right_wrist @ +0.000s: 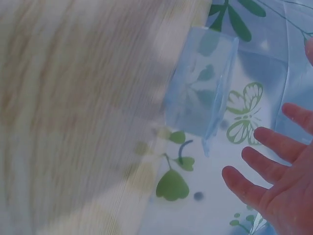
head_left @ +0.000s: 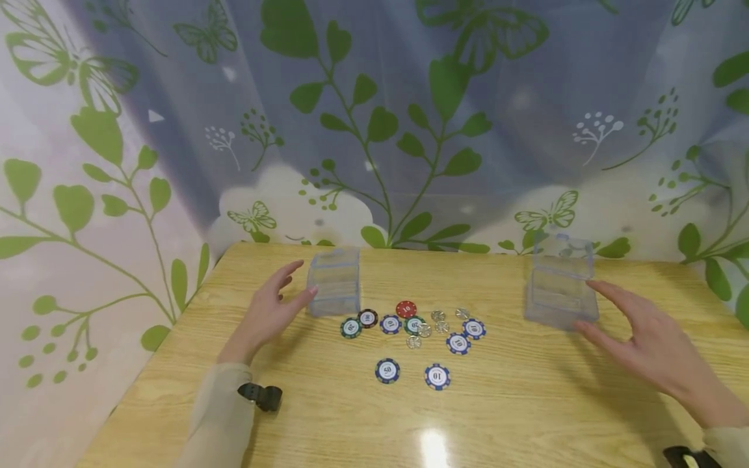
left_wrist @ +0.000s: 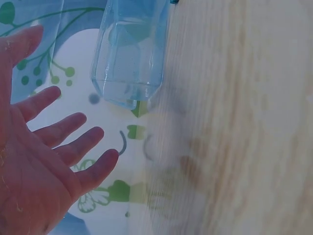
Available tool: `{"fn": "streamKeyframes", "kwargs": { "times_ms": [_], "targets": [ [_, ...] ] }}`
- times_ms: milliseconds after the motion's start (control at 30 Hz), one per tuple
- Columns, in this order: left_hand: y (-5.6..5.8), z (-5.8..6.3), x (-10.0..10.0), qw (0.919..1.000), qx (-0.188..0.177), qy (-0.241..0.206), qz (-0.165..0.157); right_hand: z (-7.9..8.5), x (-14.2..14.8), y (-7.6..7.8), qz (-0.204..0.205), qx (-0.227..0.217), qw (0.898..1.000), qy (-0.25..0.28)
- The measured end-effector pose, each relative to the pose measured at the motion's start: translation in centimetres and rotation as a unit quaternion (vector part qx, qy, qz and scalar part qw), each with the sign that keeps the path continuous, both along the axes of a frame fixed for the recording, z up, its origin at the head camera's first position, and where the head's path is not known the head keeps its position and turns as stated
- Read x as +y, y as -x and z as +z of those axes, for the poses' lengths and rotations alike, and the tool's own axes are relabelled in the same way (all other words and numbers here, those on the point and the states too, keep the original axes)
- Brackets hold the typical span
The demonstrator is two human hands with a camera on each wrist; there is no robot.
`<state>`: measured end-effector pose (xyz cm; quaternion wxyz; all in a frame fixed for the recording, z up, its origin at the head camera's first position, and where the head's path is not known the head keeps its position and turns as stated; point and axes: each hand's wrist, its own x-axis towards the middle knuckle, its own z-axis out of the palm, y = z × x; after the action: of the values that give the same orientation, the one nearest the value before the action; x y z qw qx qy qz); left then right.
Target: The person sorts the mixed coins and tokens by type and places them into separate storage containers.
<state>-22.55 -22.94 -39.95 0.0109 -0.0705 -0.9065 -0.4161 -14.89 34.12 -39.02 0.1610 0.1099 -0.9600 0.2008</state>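
My left hand hovers just left of a clear plastic box, its thumb overlapping the box's edge in the head view. Fingers spread apart, it holds nothing in the left wrist view, where the same transparent box shows beyond the fingertips. At the right, my right hand is beside a second clear box whose lid stands raised at the back. Its index finger and thumb overlap that box's right side. The right wrist view shows the fingers extended and apart from the box.
Between the boxes lie poker chips on the wooden table: a red chip, green ones, and several blue ones, two of them nearer me. Several small silver coins are among them. A leaf-patterned curtain hangs behind.
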Motion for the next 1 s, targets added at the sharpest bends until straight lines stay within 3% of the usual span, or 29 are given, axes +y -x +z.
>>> {"fn": "streamKeyframes", "kwargs": {
  "times_ms": [333, 767, 1000],
  "targets": [
    [1.1, 0.0, 0.5, 0.9997, -0.025, -0.003, -0.005, 0.5, -2.3, 0.3, 0.026, -0.018, 0.998, 0.049],
    [2.0, -0.4, 0.1, 0.9980, -0.061, -0.002, -0.016, 1.0, -5.9, 1.1, 0.081, 0.019, 0.993, 0.082],
    [2.4, -0.6, -0.1, 0.9963, -0.080, 0.004, -0.031, 1.5, -7.9, 1.5, 0.083, 0.028, 0.993, 0.085]
  ]
}}
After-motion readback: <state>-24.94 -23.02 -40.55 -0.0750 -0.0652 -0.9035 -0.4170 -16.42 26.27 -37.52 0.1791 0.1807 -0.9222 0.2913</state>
